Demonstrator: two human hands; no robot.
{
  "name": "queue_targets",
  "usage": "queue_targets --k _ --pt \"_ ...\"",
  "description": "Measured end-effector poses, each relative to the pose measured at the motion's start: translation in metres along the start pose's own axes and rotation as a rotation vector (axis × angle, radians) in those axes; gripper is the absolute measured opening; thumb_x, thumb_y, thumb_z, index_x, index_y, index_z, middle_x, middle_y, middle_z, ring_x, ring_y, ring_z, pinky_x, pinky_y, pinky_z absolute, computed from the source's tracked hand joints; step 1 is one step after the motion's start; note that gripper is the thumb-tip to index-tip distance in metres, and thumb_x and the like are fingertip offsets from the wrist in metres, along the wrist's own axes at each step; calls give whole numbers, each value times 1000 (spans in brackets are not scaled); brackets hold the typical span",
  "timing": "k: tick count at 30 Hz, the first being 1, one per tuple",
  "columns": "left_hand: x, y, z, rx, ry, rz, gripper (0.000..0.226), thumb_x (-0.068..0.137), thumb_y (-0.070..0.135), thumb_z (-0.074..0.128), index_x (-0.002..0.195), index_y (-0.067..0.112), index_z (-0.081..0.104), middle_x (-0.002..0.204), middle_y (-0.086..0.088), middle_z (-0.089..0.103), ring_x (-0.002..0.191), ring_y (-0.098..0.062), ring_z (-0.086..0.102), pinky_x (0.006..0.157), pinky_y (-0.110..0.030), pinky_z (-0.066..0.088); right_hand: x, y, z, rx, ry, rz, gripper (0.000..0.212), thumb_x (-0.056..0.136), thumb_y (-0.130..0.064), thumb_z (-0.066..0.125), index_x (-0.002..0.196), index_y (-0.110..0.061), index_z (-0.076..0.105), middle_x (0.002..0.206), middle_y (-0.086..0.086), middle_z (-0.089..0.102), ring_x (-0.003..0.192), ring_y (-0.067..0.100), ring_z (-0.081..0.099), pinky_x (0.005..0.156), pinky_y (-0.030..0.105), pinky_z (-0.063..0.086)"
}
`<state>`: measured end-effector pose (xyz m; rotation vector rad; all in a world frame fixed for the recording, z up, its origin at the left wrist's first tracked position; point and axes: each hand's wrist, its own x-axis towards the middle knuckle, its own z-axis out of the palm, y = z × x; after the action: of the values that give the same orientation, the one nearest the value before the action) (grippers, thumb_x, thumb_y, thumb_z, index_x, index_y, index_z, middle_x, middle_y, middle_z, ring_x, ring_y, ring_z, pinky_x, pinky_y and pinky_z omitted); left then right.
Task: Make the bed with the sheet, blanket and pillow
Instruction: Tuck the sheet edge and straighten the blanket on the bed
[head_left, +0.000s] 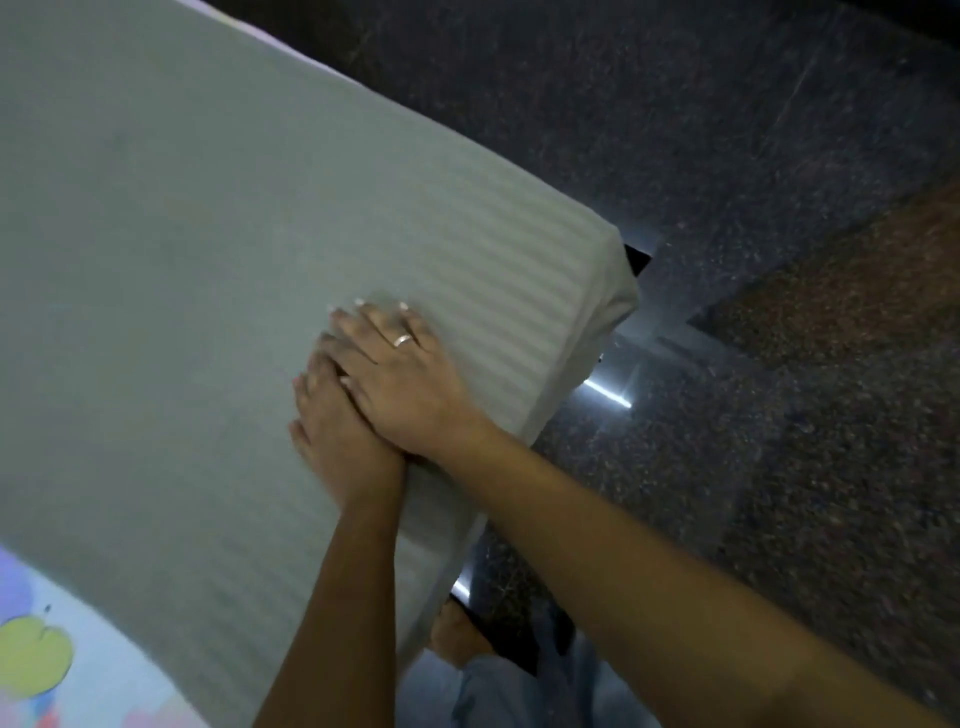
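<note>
The sheet (208, 260), pale with faint stripes, lies spread flat over the bed (571, 395) and fills the upper left and centre of the frame. It looks smooth on top and is pulled down over the corner (608, 291) at middle right.

Both hands are down on it, just in from that corner. The right hand (400, 374), wearing a ring (403, 340), lies flat with fingers straight, palm pressing the cloth and gripping nothing. It partly overlaps the left hand (337, 436), which is also flat on the sheet with fingers extended, beneath and to the left of it.

Here is what matters for the next stroke. The big open run of sheet stretches away from the hands toward the upper left, along the bed's length, while the corner sits close by on the right. The right hand is the nearer one to that corner, and the left is nearer the broad middle. This reads as smoothing.

At lower left a patterned cloth (62, 675) peeks in. It may be the blanket, though I cannot tell. No pillow is in sight. Dark speckled floor (727, 156) fills the right side, and a foot (457, 636) shows at bottom centre.
</note>
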<state>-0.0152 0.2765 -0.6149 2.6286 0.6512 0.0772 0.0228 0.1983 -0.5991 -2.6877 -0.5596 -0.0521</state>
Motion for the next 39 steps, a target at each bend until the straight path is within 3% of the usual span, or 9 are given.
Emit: queue_targets --k 5,12,14,18,20,23,27,30,39 --pt "-20 -12 5 135 -55 57 61 92 40 15 147 18 32 154 -3 30 144 -24 24 111 -52 19 4 81 -14 -239 -239 -77 60 90 -56 26 141 -28 44 149 0 41 138 24 36 112 45 20" --pt "-26 -18 -2 109 -93 152 61 93 43 20 147 16 33 152 -5 34 143 -26 26 112 -55 18 1 202 -96 -448 -137 660 64 97 -55 14 150 -21 27 160 4 14 148 27 3 116 56 -2" --pt "-25 -24 -8 20 -85 199 59 93 40 25 146 15 35 151 -5 36 142 -25 28 112 -52 20 7 188 -99 -434 -64 661 66 96 -50 16 150 -14 27 160 7 14 147 29 4 116 58 0" --pt "-20 -64 -33 -188 104 -26 57 91 26 28 142 5 38 148 -13 39 140 -29 31 112 -46 23 38 45 -31 -354 -47 221 62 92 -40 25 141 -5 41 149 20 36 139 41 30 109 62 19" --pt "-19 -106 -49 -167 233 -224 56 88 19 33 141 1 39 147 -18 40 138 -34 33 110 -46 26 36 -56 18 -229 -217 -51 59 91 -42 29 138 -12 45 144 17 43 135 38 37 108 54 26" --pt "-33 -172 -71 -6 117 -391 55 90 17 47 143 4 37 151 -15 33 142 -31 26 112 -45 21 5 -175 75 -166 -432 -583 48 93 -47 35 137 -32 49 147 -3 43 139 22 34 113 45 20" --pt "-51 -198 -77 77 48 -375 58 90 27 28 143 5 37 151 -12 34 143 -29 25 110 -51 24 16 -177 94 -175 -587 -727 57 89 -55 21 134 -37 51 144 -10 47 136 17 39 112 42 22" --pt "-48 -195 -76 64 69 -408 61 92 31 17 148 12 30 154 -3 30 144 -24 23 111 -52 21 61 -113 73 -260 -502 -526 61 88 -56 25 138 -31 47 145 -1 47 133 24 44 106 45 33" --pt "-52 -192 -76 52 8 -447 65 93 45 16 151 16 21 157 0 23 146 -17 15 113 -55 9 117 79 -59 -390 -315 721 69 94 -62 14 153 -27 5 161 5 1 147 30 -1 115 59 0"
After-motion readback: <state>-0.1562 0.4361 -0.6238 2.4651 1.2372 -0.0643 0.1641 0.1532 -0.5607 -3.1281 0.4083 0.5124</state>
